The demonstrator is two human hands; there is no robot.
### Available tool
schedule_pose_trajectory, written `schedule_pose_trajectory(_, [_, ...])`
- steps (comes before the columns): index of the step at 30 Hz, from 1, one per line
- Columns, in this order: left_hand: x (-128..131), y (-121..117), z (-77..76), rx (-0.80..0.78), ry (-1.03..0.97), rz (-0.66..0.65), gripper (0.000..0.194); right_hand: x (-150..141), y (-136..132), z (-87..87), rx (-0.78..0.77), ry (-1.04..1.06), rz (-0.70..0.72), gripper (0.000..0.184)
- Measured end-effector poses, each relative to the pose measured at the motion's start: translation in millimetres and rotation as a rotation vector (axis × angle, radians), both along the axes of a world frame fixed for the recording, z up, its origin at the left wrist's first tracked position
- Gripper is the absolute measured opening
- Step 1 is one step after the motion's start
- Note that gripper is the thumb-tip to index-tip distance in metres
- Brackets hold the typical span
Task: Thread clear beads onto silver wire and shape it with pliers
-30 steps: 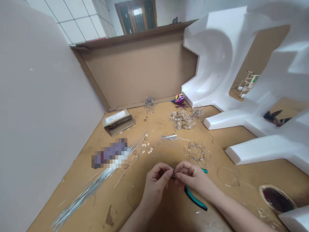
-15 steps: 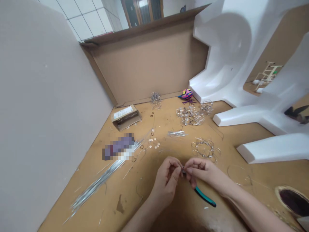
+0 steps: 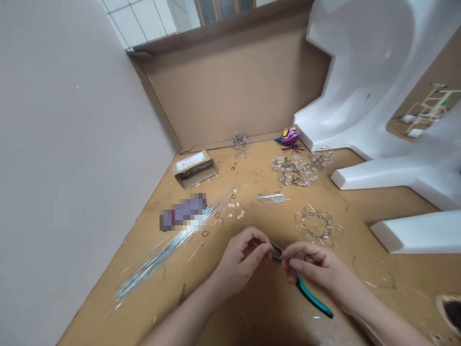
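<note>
Here on the left, the long wires (image 3: 154, 266) splay loose, and a sleeve brushing them could scatter them into the clear beads (image 3: 231, 216), which might roll; moving right, the left hand (image 3: 239, 264) is curled, finger and thumb close together beside a small dark metal piece (image 3: 276, 251), though I can't tell how firmly it grips, and that piece sits between both hands, where a slack pinch could let it slip or a sharp end could prick a fingertip; the right hand (image 3: 315, 266) is curled too, its hold hidden, right over the teal handle (image 3: 314, 300), which could swing if knocked, and the wire ring (image 3: 319, 226) just beyond could snag and bend. Now the surface: a pale panel (image 3: 72, 144) walls the left, white tiles (image 3: 137, 21) rise behind, the brown tabletop (image 3: 194, 288) is scuffed and littered with clippings, an open carton (image 3: 196, 169) lies near the cardboard wall (image 3: 234, 86), and white moulded foam (image 3: 360, 115) looms at right
</note>
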State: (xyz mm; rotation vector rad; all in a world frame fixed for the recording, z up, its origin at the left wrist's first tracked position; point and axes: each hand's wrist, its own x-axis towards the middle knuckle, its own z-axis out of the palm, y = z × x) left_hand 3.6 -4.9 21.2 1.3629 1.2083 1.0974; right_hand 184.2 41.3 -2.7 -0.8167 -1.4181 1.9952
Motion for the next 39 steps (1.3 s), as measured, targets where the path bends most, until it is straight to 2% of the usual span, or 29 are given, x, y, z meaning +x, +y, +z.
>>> schedule_pose_trajectory(3, [-26.2, 24.4, -4.9, -0.028, 0.081, -0.089, 0.02, 1.3, 1.4, 1.8, 0.009, 0.043, -0.071, 0.022])
schedule_pose_trajectory(4, [-41.8, 36.9, -6.5, 0.0, 0.178, -0.039, 0.022, 1.3, 2.4, 1.5, 0.009, 0.049, -0.081, 0.023])
schedule_pose_trajectory(5, [-60.9, 51.1, -7.5, 0.04, 0.327, 0.085, 0.024, 1.2, 3.5, 0.8, 0.007, 0.044, -0.088, 0.023])
schedule_pose_trajectory(7, [-106.1, 81.7, -7.8, 0.032, 0.827, 0.325, 0.022, 0.8, 5.6, -2.0, -0.006, 0.011, -0.115, 0.025])
schedule_pose_trajectory(8, [-129.8, 96.7, -7.6, 0.014, 0.931, 0.403, 0.021, 0.7, 6.6, -3.8, -0.016, -0.012, -0.136, 0.026])
schedule_pose_trajectory(11, [-189.8, 133.4, -10.5, -0.047, 1.117, 0.529, 0.019, 0.9, 10.3, -9.3, -0.055, -0.083, -0.198, 0.033])
schedule_pose_trajectory(13, [-213.8, 149.8, -17.7, -0.11, 1.221, 0.558, 0.018, 1.4, 13.1, -10.7, -0.072, -0.141, -0.21, 0.038])
schedule_pose_trajectory(15, [-226.1, 161.3, -27.9, -0.167, 1.306, 0.554, 0.026, 2.1, 15.9, -9.5, -0.064, -0.206, -0.216, 0.041])
schedule_pose_trajectory(18, [-234.4, 171.8, -41.8, -0.223, 1.405, 0.529, 0.032, 3.1, 19.1, -5.7, 0.018, -0.274, -0.219, 0.038])
schedule_pose_trajectory(21, [-240.7, 176.1, -47.6, -0.242, 1.473, 0.502, 0.032, 4.3, 20.7, -5.7, 0.108, -0.299, -0.169, 0.03])
schedule_pose_trajectory(26, [-244.6, 175.6, -43.5, -0.205, 1.519, 0.486, 0.032, 6.9, 21.3, -6.7, 0.22, -0.344, -0.07, 0.026])
schedule_pose_trajectory(30, [-236.1, 170.6, -34.2, -0.117, 1.491, 0.512, 0.019, 9.2, 23.5, -1.6, 0.336, -0.317, -0.032, 0.025])
schedule_pose_trajectory(35, [-208.9, 156.0, -16.3, 0.051, 1.33, 0.525, 0.013, 7.8, 25.7, -5.4, 0.171, -0.146, -0.182, 0.031])
schedule_pose_trajectory(39, [-156.3, 129.1, -6.6, 0.134, 1.079, 0.476, 0.014, 6.7, 25.0, -7.2, 0.049, 0.02, -0.243, 0.028])
